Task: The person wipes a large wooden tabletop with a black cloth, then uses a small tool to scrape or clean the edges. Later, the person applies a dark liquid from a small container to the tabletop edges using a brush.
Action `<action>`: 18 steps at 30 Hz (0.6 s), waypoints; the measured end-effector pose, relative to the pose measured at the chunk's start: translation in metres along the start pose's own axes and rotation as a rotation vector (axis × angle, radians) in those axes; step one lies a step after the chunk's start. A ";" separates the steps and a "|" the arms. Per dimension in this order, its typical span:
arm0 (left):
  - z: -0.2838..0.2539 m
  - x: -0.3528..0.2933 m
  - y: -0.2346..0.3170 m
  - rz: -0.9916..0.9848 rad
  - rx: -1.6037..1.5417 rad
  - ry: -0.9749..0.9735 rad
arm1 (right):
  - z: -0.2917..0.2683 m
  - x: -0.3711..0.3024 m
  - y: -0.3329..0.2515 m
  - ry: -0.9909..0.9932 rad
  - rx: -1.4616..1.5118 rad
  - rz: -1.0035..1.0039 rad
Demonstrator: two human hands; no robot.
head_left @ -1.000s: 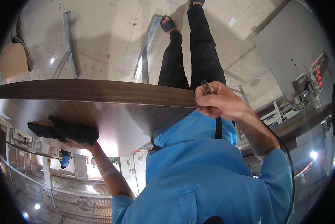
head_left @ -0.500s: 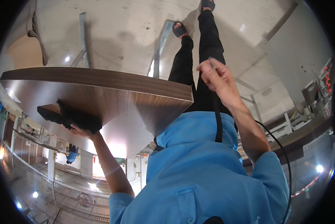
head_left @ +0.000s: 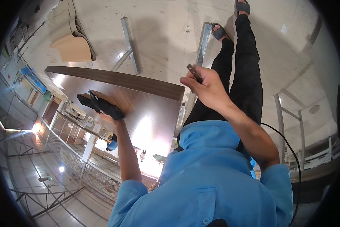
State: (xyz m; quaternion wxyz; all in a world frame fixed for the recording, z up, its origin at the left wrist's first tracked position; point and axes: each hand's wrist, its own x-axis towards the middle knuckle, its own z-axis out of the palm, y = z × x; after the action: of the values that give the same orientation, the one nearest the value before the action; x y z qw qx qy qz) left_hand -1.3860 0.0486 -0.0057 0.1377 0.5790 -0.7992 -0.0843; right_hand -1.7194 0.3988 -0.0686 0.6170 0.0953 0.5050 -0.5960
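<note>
My left hand point(head_left: 108, 117) presses a bunched black cloth point(head_left: 102, 106) against the glossy brown face of a wood-grain panel point(head_left: 151, 109); the cloth hides most of its fingers. Off the panel's right corner, my right hand point(head_left: 206, 85) is closed in a pinch. Between its thumb and fingers sticks out a small flat metal blade point(head_left: 193, 71) with a hole in it. It is apart from the panel's dark edge band point(head_left: 117, 78).
Metal legs point(head_left: 130, 45) stand on the pale floor beyond the panel. A tan curled sheet point(head_left: 73, 47) lies at the far left. A black cable point(head_left: 287, 145) hangs beside my right arm, near a metal frame point(head_left: 291, 113). Another person point(head_left: 112, 143) is in the background.
The view has swung, so panel and floor sit farther right. My right hand has come up and left, closer to the panel's corner, and the blade now shows plainly. The cloth stays on the panel.
</note>
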 end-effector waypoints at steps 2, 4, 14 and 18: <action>0.002 0.000 0.003 0.003 0.009 -0.009 | -0.006 0.009 0.012 -0.016 -0.218 0.004; 0.002 0.000 0.000 0.003 0.021 -0.012 | -0.015 0.011 0.021 -0.023 -0.299 0.009; -0.002 -0.003 0.003 0.212 0.208 -0.003 | -0.033 -0.019 -0.013 0.044 -0.210 -0.256; 0.016 -0.048 0.110 0.118 -0.071 0.008 | -0.040 -0.034 -0.045 0.013 -0.073 -0.112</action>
State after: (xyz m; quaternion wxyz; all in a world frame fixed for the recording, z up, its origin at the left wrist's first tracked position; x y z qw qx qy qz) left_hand -1.4765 0.1280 0.0056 0.1662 0.5261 -0.8278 -0.1020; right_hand -1.7693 0.4371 -0.0404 0.5826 0.0482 0.5348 -0.6101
